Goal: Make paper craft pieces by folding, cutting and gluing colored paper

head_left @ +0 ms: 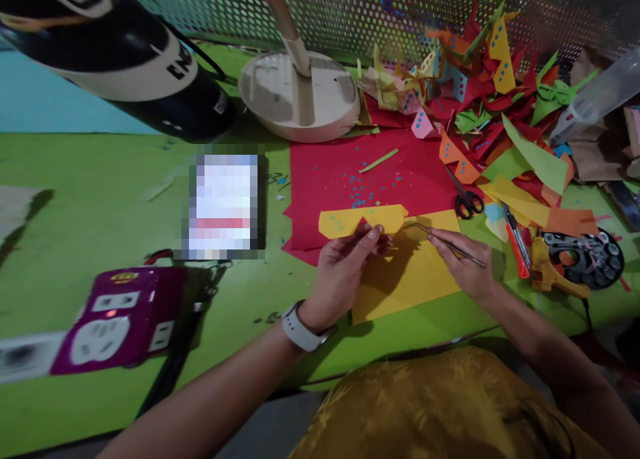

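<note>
My left hand (345,269) pinches a folded yellow paper piece (345,223) by its lower edge, thumb on top. Small bluish-green dots show on the piece's left part. In my right hand (465,262) are thin metal tweezers (457,251), their bent tip pointing left, close to the right end of the yellow piece; whether the tip touches it I cannot tell. Beneath both lie a yellow sheet (425,279) and a red sheet (320,179). Tiny blue bits (357,195) and a thin green strip (379,161) are on the red sheet.
Black scissors (469,204), a red cutter (517,245) and a yellow-and-black tool (555,269) lie right. Behind them is a colourful paper heap (480,99). A lamp base (300,99), dark bottle (165,72), blurred-out device (223,205) and purple power strip (120,319) stand left.
</note>
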{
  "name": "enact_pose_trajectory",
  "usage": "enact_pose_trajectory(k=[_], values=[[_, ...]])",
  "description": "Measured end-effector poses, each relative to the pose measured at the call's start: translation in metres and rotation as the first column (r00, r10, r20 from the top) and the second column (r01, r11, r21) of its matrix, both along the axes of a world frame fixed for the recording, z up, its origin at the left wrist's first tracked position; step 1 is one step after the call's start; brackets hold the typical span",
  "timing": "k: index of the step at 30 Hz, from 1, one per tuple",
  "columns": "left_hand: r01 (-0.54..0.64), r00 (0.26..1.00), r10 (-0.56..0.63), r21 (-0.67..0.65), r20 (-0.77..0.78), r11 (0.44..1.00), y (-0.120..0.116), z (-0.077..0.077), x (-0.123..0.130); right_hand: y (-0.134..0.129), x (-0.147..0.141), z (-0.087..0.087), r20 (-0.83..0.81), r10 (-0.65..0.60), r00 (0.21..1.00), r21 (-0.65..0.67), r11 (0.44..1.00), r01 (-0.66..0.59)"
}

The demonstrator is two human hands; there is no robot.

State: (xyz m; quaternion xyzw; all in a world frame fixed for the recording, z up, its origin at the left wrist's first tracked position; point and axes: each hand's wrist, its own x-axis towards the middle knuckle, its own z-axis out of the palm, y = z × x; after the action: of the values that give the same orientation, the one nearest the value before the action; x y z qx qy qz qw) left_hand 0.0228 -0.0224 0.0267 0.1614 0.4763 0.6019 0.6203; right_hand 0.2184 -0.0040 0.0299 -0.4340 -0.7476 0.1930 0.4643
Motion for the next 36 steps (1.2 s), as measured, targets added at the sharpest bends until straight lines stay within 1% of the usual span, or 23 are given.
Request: enact_pose_trajectory(k=[6,10,12,15,19,22,24,31,36], values=[[0.011,1.000,-0.011,-0.002,-0.015,1.000,0.000,0.002,0.000,0.001,-0.001,0.003,-0.003,0.001,1.000,0.015,1.000,-0.001],[0.016,0.999,-0.016,0.011,-0.042,1.000,0.000,0.002,0.000,-0.001,-0.001,0.010,-0.016,-0.004,1.000,0.034,0.999,0.004],[0.024,0.995,-0.023,0.011,-0.097,1.000,-0.001,0.002,0.000,-0.004,0.000,0.017,-0.022,-0.008,1.000,0.032,0.999,0.008],[0.074,0.977,-0.074,-0.006,-0.202,0.997,-0.003,0.002,0.001,-0.010,0.001,0.027,-0.035,-0.008,0.999,0.057,0.998,0.010],[0.155,0.948,-0.149,0.000,-0.280,0.988,-0.008,0.004,0.005,-0.018,-0.002,0.034,-0.035,0.056,0.998,0.102,0.993,-0.052],[0.207,0.929,-0.189,0.023,-0.318,0.978,-0.011,0.005,0.008,-0.021,-0.005,0.035,-0.002,0.115,0.993,0.109,0.987,-0.114],[0.215,0.925,-0.192,0.033,-0.327,0.976,-0.012,0.006,0.008,-0.022,-0.005,0.034,0.005,0.135,0.991,0.129,0.982,-0.134],[0.212,0.925,-0.180,0.063,-0.333,0.975,-0.014,0.003,0.010,-0.021,-0.003,0.029,0.009,0.142,0.990,0.114,0.983,-0.142],[0.217,0.922,-0.184,0.061,-0.340,0.974,-0.014,0.005,0.010,-0.021,-0.003,0.026,0.024,0.147,0.989,0.115,0.982,-0.149]])
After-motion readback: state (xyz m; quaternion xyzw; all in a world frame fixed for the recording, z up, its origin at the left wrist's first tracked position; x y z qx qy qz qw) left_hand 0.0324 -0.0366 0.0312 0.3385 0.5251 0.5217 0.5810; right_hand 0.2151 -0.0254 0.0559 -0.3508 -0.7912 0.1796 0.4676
